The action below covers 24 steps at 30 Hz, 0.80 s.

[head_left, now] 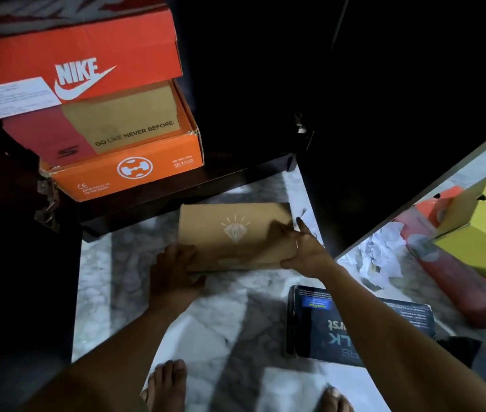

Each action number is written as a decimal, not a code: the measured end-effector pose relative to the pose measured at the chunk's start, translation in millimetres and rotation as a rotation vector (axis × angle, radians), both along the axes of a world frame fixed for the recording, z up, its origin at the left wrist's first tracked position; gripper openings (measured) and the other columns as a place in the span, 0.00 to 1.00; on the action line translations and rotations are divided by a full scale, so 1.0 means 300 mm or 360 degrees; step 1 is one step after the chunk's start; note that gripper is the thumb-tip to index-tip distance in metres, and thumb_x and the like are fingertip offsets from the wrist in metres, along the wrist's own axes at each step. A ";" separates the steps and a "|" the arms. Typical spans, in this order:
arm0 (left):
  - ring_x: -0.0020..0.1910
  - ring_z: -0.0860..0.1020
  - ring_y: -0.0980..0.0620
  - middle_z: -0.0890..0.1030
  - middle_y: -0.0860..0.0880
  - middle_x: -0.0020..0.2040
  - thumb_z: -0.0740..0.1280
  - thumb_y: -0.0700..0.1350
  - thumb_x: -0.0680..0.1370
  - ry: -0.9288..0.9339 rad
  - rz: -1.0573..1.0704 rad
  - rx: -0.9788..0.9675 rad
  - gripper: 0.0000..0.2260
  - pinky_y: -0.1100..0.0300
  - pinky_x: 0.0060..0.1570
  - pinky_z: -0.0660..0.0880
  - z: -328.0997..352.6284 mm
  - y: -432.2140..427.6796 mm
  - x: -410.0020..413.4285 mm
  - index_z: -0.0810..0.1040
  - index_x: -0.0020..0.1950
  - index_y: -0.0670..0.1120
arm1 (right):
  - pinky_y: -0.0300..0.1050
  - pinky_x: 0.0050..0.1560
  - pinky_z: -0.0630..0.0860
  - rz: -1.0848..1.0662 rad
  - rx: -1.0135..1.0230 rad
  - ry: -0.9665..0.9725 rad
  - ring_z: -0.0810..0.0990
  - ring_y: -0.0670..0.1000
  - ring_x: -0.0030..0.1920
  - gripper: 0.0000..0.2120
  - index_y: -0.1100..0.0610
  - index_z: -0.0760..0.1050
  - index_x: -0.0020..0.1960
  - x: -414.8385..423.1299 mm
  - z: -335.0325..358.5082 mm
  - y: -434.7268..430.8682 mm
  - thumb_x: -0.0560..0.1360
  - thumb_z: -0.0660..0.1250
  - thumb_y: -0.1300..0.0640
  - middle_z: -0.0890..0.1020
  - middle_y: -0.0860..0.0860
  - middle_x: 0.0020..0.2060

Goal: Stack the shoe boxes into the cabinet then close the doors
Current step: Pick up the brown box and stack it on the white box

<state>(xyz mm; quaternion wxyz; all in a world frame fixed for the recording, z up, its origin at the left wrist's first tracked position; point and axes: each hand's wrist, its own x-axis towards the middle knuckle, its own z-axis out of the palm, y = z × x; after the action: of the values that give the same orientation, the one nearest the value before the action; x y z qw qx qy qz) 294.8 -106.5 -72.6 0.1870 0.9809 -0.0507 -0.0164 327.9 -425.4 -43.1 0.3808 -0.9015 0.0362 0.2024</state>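
Note:
A flat brown shoe box [230,230] with a pale diamond logo lies on the marble floor in front of the dark cabinet [236,84]. My left hand [173,272] grips its near left corner. My right hand [304,248] grips its right end, fingers curled over the top. Inside the cabinet at the left, three boxes are stacked: a red Nike box [81,55] on top, a red and tan box [111,126] in the middle, an orange box [128,171] at the bottom.
A dark blue shoe box [363,325] lies on the floor by my right forearm. The open right cabinet door [384,159] stands over the floor. Behind it lie a yellow box [485,233], a red box [450,281] and crumpled paper [381,257]. My bare feet [167,385] stand at the bottom.

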 end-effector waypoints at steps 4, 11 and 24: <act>0.53 0.75 0.36 0.72 0.43 0.58 0.65 0.59 0.62 0.0050 0.0043 -0.0242 0.27 0.47 0.43 0.78 0.010 0.007 0.042 0.78 0.58 0.49 | 0.45 0.70 0.66 -0.0202 0.0175 -0.0008 0.66 0.56 0.73 0.48 0.51 0.58 0.79 0.000 -0.033 0.006 0.65 0.77 0.65 0.69 0.53 0.71; 0.67 0.72 0.39 0.69 0.39 0.71 0.83 0.47 0.63 0.0447 0.0191 -0.0891 0.54 0.53 0.58 0.71 -0.042 0.043 0.115 0.53 0.80 0.44 | 0.36 0.52 0.77 -0.0444 0.0629 0.0157 0.72 0.50 0.64 0.60 0.53 0.44 0.80 0.006 -0.086 0.003 0.62 0.79 0.74 0.69 0.39 0.58; 0.67 0.75 0.51 0.74 0.52 0.69 0.85 0.53 0.57 0.0433 0.0253 -0.1037 0.59 0.57 0.64 0.71 0.154 0.072 0.171 0.55 0.81 0.52 | 0.39 0.49 0.80 -0.0350 0.0962 -0.0061 0.81 0.50 0.57 0.39 0.58 0.68 0.70 0.012 0.148 0.023 0.64 0.78 0.74 0.82 0.58 0.58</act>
<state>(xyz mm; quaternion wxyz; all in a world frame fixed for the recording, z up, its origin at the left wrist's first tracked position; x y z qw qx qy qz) 346.1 -84.9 -26.3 0.4955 0.8595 0.0486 -0.1152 331.5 -418.6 1.3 0.6516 -0.7419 0.0644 0.1445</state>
